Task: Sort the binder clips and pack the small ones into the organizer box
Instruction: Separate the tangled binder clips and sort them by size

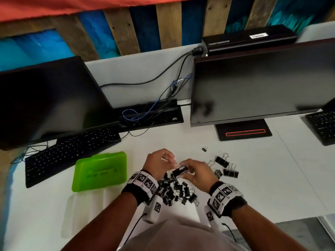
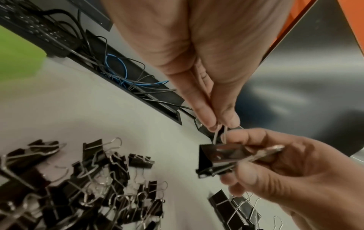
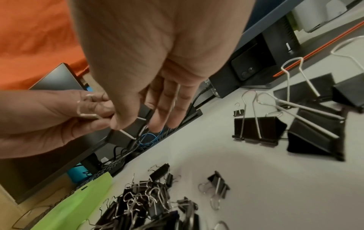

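Both hands hold one medium black binder clip (image 1: 179, 170) above the table. My left hand (image 1: 168, 160) pinches its wire handle (image 2: 216, 133) between thumb and fingertip. My right hand (image 1: 190, 172) grips the clip's black body (image 2: 218, 157) with thumb and fingers. Below the hands lies a heap of small black binder clips (image 1: 174, 193). Three large binder clips (image 1: 226, 166) lie apart to the right, seen close in the right wrist view (image 3: 258, 129). The green organizer box (image 1: 99, 172) lies with its lid down to the left of the heap.
A single small clip (image 1: 204, 149) lies alone behind the large ones. A black keyboard (image 1: 68, 153) and monitor (image 1: 45, 98) stand at the left, a second monitor (image 1: 262, 82) at the right. A cable tray (image 1: 150, 113) with wires runs between them.
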Tool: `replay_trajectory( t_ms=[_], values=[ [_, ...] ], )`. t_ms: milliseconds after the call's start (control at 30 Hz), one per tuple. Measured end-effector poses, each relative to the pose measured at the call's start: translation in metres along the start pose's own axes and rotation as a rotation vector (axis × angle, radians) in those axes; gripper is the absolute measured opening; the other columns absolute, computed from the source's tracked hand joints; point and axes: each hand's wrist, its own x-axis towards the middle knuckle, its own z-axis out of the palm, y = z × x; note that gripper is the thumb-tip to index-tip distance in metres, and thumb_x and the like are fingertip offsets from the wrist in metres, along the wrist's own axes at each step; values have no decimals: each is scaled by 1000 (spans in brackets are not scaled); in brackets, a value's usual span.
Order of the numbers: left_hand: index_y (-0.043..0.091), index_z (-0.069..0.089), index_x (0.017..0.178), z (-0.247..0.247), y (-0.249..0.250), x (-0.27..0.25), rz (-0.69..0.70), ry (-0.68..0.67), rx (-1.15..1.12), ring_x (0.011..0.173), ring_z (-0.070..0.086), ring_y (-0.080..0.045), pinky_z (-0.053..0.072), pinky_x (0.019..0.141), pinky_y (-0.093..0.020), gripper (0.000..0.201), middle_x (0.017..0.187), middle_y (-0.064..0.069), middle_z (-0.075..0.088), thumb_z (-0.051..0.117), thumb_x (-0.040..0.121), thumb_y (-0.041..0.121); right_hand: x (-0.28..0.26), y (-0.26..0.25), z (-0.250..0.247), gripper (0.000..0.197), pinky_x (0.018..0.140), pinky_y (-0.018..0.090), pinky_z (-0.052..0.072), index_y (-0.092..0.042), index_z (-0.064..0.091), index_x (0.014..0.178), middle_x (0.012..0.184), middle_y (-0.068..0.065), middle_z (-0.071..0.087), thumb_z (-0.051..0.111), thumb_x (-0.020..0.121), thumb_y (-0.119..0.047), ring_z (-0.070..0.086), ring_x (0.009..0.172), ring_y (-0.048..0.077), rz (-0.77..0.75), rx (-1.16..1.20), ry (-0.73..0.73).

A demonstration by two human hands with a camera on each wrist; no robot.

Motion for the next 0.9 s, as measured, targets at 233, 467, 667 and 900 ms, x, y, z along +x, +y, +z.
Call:
replay_trajectory(
  t_ms=[233,467,667,900],
  values=[
    [26,60,89,-21,-38,-6,-66,3,378,88,61,-11,46,74,-17,24,102,3,63,65,81,4,-28,24,-12,31,69,23,48,-28,63,101,83,-9,63,75,75,-39,59,77,8,86,-33,64],
    [35,43,129,-3,-82,-40,-98,-238,660,124,33,-13,37,106,-35,77,133,11,33,82,63,38,-64,66,-29,26,67,26,45,-29,59,86,82,-13,61,72,73,-47,51,76,2,109,-230,79],
    [30,47,126,4,-93,-43,0,-151,663,121,33,-13,38,102,-27,57,133,8,34,73,76,22,-81,89,-31,26,67,31,48,-21,65,85,86,-5,61,77,71,-40,58,79,19,89,-443,197],
    [27,57,113,1,-100,-44,36,-134,618,113,40,-14,36,102,-24,38,123,8,43,71,79,17,-79,97,-30,26,72,37,50,-20,66,95,93,-1,61,76,74,-31,59,85,23,153,-382,339]
  ],
)
